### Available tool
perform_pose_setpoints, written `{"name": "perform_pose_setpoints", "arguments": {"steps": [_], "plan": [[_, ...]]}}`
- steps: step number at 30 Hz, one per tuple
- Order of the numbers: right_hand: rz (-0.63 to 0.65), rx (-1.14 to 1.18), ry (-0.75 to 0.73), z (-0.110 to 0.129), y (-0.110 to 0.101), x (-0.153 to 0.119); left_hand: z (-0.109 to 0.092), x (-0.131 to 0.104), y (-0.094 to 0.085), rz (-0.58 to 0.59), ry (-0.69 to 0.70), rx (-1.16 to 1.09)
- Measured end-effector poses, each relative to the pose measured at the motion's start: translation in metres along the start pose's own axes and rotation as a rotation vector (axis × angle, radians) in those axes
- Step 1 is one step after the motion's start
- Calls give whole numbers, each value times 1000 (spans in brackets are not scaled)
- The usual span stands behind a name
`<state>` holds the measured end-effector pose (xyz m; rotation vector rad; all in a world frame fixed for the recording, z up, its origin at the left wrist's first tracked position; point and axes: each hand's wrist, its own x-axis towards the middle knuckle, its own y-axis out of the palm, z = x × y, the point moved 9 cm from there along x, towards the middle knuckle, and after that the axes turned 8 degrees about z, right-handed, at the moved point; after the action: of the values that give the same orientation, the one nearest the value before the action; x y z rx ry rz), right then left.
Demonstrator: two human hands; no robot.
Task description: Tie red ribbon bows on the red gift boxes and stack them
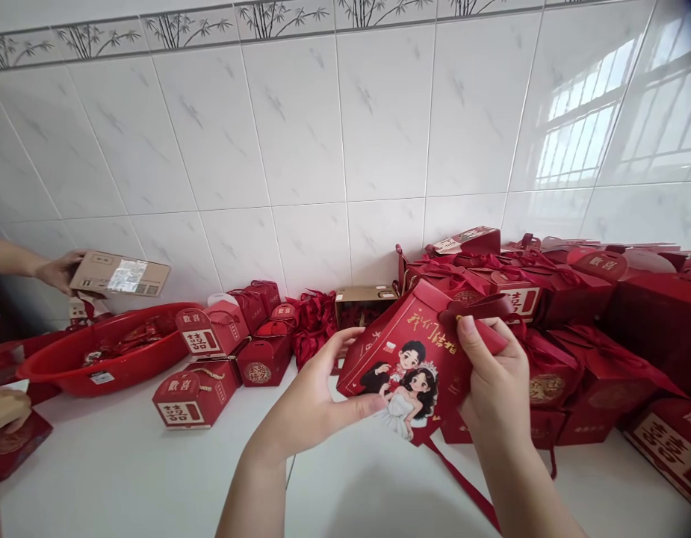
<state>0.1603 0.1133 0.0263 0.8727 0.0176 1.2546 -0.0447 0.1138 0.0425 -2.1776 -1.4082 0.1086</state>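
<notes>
A red gift box [409,373] printed with a cartoon bride and groom is held tilted above the white table, between both my hands. My left hand [317,403] grips its left side, thumb across the front and fingers behind. At the upper right, my right hand [494,381] pinches the box's top flap together with a dark red ribbon [485,306]. Another length of ribbon [462,478] trails from beneath the box toward the table's front. The box's underside and back are hidden from me.
Many red gift boxes [592,381] are piled at right. Left stand smaller boxes [191,396], a red basin [76,381] with packets, and a ribbon heap [311,325]. Behind is an open cardboard box [364,299]. Another person's hand [62,273] holds a brown carton [121,274].
</notes>
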Motion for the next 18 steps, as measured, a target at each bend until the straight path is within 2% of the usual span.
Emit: {"name": "perform_pose_setpoints", "arguments": {"steps": [2, 4, 8, 10, 11, 14, 16, 18], "plan": [[33, -38, 10, 1, 1, 3, 1, 1, -6, -16, 20, -55], [132, -134, 33, 3, 7, 6, 2, 0, -17, -103, 46, -176], [519, -402, 171, -6, 31, 3, 7, -6, -42, -326, 74, -389], [684, -481, 264, -15, 37, -5, 12, -8, -48, -370, 30, -373], [712, -487, 302, -18, 36, -7, 15, -9, -49, -366, 3, -350], [613, -408, 333, -16, 29, 9, 18, -11, -53, -381, -30, -258], [472, -384, 266, -4, 21, 41, 17, -15, -61, -472, -14, -195], [315, -419, 151, 18, 13, 87, 16, -20, -68, -565, -1, -164]]}}
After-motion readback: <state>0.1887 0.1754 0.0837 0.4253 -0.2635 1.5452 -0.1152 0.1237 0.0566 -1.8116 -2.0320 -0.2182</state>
